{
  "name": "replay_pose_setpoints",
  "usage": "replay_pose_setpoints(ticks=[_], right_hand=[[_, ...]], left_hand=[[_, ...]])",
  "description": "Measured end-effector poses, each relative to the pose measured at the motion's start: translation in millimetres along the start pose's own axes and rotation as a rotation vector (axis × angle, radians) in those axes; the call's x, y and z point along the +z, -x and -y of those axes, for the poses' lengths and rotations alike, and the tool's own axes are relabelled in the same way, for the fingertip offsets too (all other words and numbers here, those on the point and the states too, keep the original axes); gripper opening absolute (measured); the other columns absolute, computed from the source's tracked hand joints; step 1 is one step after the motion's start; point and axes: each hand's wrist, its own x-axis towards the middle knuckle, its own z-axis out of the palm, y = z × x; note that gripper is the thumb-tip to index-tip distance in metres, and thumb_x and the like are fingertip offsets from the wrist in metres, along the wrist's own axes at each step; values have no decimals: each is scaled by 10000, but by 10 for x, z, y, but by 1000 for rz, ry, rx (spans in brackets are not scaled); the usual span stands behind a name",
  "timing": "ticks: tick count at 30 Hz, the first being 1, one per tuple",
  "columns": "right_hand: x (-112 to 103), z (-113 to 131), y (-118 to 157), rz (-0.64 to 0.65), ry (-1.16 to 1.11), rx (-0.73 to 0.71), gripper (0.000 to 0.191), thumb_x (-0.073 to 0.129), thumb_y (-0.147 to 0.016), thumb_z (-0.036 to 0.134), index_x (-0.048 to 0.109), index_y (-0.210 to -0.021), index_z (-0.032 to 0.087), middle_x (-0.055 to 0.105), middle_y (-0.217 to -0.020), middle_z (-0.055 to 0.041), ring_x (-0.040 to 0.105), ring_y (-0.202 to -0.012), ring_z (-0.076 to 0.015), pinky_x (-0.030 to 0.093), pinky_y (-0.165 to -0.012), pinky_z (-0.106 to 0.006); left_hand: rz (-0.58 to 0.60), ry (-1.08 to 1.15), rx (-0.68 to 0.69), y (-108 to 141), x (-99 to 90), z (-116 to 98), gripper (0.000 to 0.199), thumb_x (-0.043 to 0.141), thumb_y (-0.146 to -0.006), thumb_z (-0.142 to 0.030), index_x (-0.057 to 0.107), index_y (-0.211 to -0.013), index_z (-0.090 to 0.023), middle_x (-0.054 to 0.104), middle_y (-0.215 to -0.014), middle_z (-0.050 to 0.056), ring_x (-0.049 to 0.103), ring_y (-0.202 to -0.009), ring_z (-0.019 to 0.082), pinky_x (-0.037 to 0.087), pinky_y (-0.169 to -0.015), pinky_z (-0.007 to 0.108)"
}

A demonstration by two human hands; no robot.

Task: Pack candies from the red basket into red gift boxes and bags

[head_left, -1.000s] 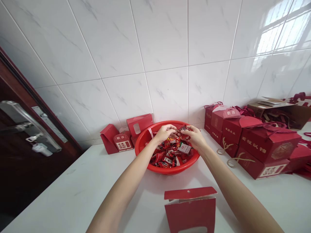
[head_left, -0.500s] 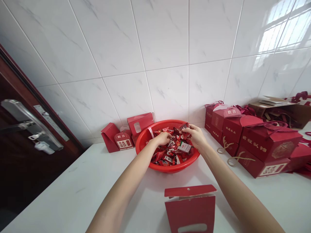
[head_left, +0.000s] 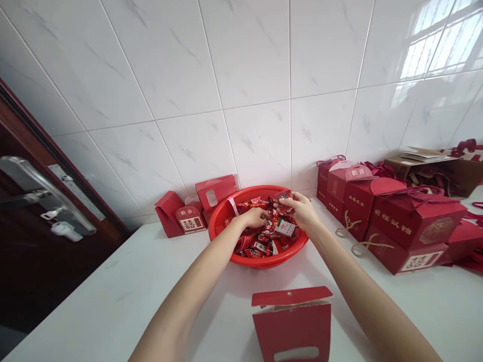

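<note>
A red plastic basket [head_left: 260, 263] holds many wrapped candies [head_left: 258, 247], mostly in red wrappers, and a small white-and-green packet [head_left: 286, 228]. My left hand [head_left: 255, 217] is down among the candies on the left side, its fingers curled; what lies under the fingertips is hidden. Over the basket's right side, my right hand [head_left: 300, 211] pinches a wrapped candy [head_left: 283, 196] in a dark red wrapper between thumb and fingers. In front of the basket, between my forearms, stands a red gift box [head_left: 292, 329] with its top slightly parted and a handle slot in its side.
Red gift boxes [head_left: 190, 218] stand against the tiled wall at left. More boxes [head_left: 411, 216] are stacked at right, some with rope handles. Behind them sits an open cardboard carton [head_left: 462, 173]. A dark door [head_left: 37, 261] with keys in its lock is at far left.
My right hand has shifted slightly left and tilted the candy over the basket. My left hand stays among the candies with its fingers a little more curled. The view has shifted slightly.
</note>
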Motion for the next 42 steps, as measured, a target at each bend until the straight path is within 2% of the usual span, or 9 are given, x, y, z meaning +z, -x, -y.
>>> replay_pose_setpoints(ticks=[4,9,17,23,28,30,34,39,42], right_hand=[[-1,0,-1,-5,6,-4,316,832,-477,211,612,-703,200,721,-705,-13,701,-654,-182,504,-551,-250],[-9,-11,-7,-9,4,-17,333,834,-473,218,604,-713,205,727,-715,-15,700,-657,-182,496,-544,-247],[-8,-20,10,3,3,-7,373,855,-458,249,605,-732,209,741,-724,-28,706,-673,-203,518,-563,-273],[-2,5,35,-5,35,-2,341,830,-497,248,574,-721,220,741,-726,-39,717,-704,-226,529,-582,-297],[6,12,44,-16,44,3,315,803,-486,228,571,-699,220,725,-685,-24,677,-628,-191,512,-563,-287],[13,17,52,-25,31,7,313,787,-471,216,563,-689,223,733,-709,-19,677,-629,-190,512,-560,-288],[22,21,61,-41,36,9,297,760,-465,218,566,-689,220,740,-731,-17,678,-629,-186,495,-538,-271],[21,13,54,-32,38,-7,286,758,-467,224,582,-692,220,733,-722,-18,676,-628,-187,500,-542,-276],[16,2,48,-27,28,-20,276,765,-465,215,593,-680,218,721,-689,-5,665,-600,-177,513,-545,-275]], left_hand=[[32,3,13,41,-14,-44,342,709,-744,-228,783,-1077,-221,770,-1108,17,692,-1059,232,512,-889,233],[85,-75,-16,75,-28,-117,318,737,-709,-259,795,-1018,-211,776,-1031,11,697,-985,217,514,-804,218],[120,-154,-12,52,28,-161,139,738,-647,-320,762,-713,-200,751,-798,28,685,-808,231,499,-728,262],[152,-95,40,93,16,-187,104,700,-647,-232,760,-730,-214,742,-784,5,676,-779,209,491,-698,247],[159,-54,53,99,-3,-205,245,708,-608,-201,783,-838,-240,755,-874,-6,677,-846,222,494,-744,256],[187,-51,27,96,-8,-208,204,708,-600,-210,778,-790,-234,753,-869,4,674,-852,238,493,-748,275],[231,-54,-8,95,-18,-205,30,704,-590,-222,712,-615,-205,705,-719,14,648,-746,241,477,-681,302],[219,-3,12,104,-55,-155,88,689,-587,-169,703,-658,-218,668,-679,-30,621,-728,191,451,-658,257],[163,107,59,120,-103,-91,141,731,-601,-198,717,-741,-211,667,-696,-33,614,-718,175,431,-622,247]])
